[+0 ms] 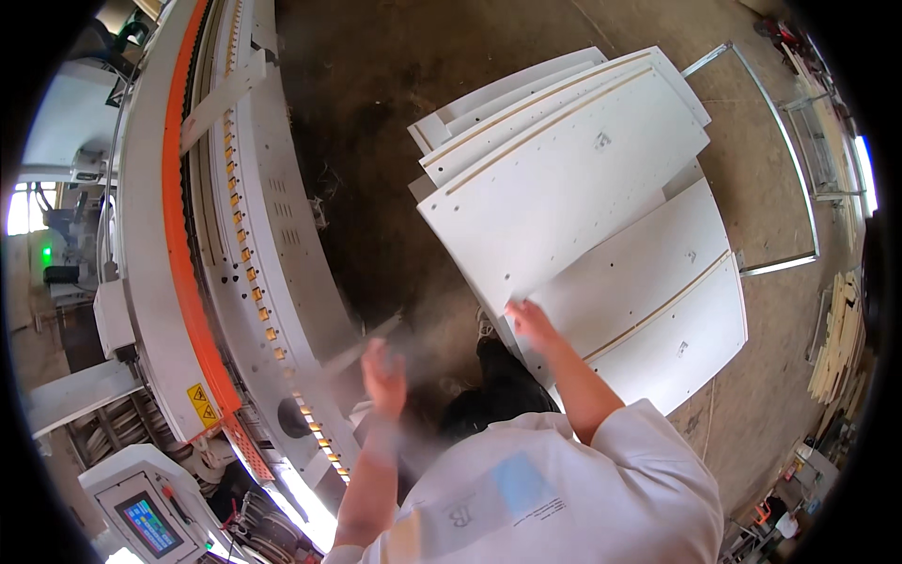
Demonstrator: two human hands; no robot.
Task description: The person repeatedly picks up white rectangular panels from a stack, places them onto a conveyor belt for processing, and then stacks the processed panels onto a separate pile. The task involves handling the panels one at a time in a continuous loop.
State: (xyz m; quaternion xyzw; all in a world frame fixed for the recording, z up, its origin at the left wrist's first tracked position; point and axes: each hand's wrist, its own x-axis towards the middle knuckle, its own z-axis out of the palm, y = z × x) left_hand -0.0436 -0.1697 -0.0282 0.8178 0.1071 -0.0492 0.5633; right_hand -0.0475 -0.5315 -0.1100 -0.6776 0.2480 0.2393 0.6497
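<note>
My right hand [533, 322] is at the near corner of the uppermost white panel [564, 164], its fingers bent in around the corner. This panel has a pale brown groove along its far side and small drilled holes. It overlaps another white panel [648, 301], also grooved and drilled, on the same stack. My left hand [383, 378] is raised beside the long edge-banding machine [282, 235], apart from the stack. Motion smears its fingers, and I make out nothing held in it.
The machine's orange strip [178, 216] and row of yellow rollers [246, 254] run along my left. A control box with a lit screen [148, 524] stands at the lower left. A metal frame [785, 141] lies beyond the stack, and wood strips [834, 334] lie at the right.
</note>
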